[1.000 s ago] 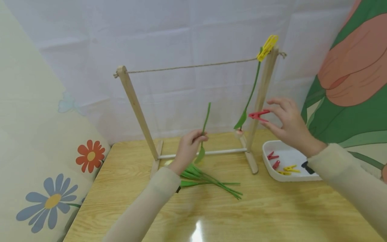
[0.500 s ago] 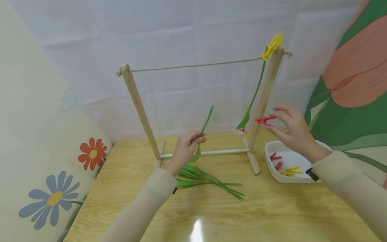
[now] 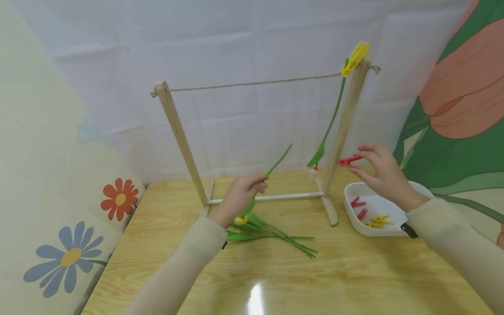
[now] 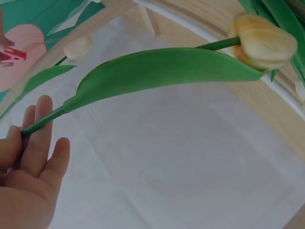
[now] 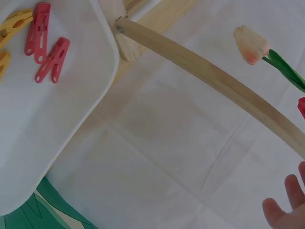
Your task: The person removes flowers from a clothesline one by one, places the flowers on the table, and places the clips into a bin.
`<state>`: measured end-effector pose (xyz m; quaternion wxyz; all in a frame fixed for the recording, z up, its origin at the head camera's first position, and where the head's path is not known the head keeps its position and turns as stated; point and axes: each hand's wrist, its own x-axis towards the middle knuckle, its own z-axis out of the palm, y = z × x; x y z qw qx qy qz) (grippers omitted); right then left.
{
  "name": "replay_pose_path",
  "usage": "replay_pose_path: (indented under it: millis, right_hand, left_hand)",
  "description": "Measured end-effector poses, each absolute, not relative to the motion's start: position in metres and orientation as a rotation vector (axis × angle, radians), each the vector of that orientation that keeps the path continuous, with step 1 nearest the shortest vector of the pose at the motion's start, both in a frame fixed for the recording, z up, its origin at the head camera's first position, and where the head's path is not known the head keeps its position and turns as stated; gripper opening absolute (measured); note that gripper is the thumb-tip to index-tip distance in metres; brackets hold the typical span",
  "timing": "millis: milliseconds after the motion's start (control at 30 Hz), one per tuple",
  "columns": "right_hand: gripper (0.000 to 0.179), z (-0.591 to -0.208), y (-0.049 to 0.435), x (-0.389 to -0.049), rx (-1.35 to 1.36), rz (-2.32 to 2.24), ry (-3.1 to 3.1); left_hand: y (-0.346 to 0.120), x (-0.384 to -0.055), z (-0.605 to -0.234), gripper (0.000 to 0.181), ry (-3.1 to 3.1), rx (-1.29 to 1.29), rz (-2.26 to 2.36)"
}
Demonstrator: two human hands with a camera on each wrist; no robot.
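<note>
My left hand (image 3: 240,194) pinches an artificial yellow tulip (image 3: 278,162) by its green stem, bare end up and tilted right. In the left wrist view its pale yellow bloom (image 4: 267,42) and long leaf (image 4: 167,71) show. The right hand (image 3: 382,175) holds a red clothespin (image 3: 348,162) between thumb and fingers, left of the hand and near the right post. From the twine (image 3: 252,83) a pinkish-white tulip (image 3: 334,113) hangs upside down, its stem clipped by yellow clothespins (image 3: 355,60) beside that post. Under my left hand, several more tulips (image 3: 271,234) lie on the table.
A wooden frame (image 3: 177,131) carries the twine between two posts, with a white bar (image 3: 289,197) low down. At the right, a white tray (image 3: 347,210) holds red clothespins (image 5: 52,59) and yellow clothespins (image 3: 382,220). A white cloth (image 3: 212,52) hangs behind.
The left hand has tipped the tulip stem further to the right and lowered it, so its yellow bloom shows below the hand. The right hand has sunk slightly with the red clothespin.
</note>
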<state>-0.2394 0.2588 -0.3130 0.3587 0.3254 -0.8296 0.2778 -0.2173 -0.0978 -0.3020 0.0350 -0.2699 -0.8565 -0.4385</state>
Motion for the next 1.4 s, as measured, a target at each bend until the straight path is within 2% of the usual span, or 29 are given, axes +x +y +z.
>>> replay_pose_path:
  millis: [133,267,333,800,1000,1400]
  right_hand:
    - [0.079,-0.321,0.266,-0.242,0.856,0.717,-2.184]
    - [0.046,-0.33,0.272,-0.241,0.81,0.711,-2.298]
    - [0.037,-0.333,0.275,-0.24,0.769,0.686,-2.374]
    - [0.031,-0.351,0.29,-0.249,0.779,0.585,-2.539]
    - [0.026,-0.358,0.297,-0.249,0.764,0.603,-2.555]
    - [0.022,-0.36,0.304,-0.247,0.658,0.729,-2.846]
  left_hand:
    - [-0.097,-0.217,-0.303,0.026,-2.741,-0.823,-1.336]
    - [-0.097,-0.217,-0.304,0.029,-2.8,-0.858,-1.317]
    - [-0.098,-0.217,-0.306,0.029,-2.806,-0.904,-1.288]
    - [-0.098,-0.214,-0.311,0.031,-2.99,-1.055,-0.998]
    - [-0.099,-0.213,-0.319,0.029,-2.889,-1.205,-0.861]
    - [-0.092,-0.209,-0.338,0.033,-3.015,-1.225,-0.718]
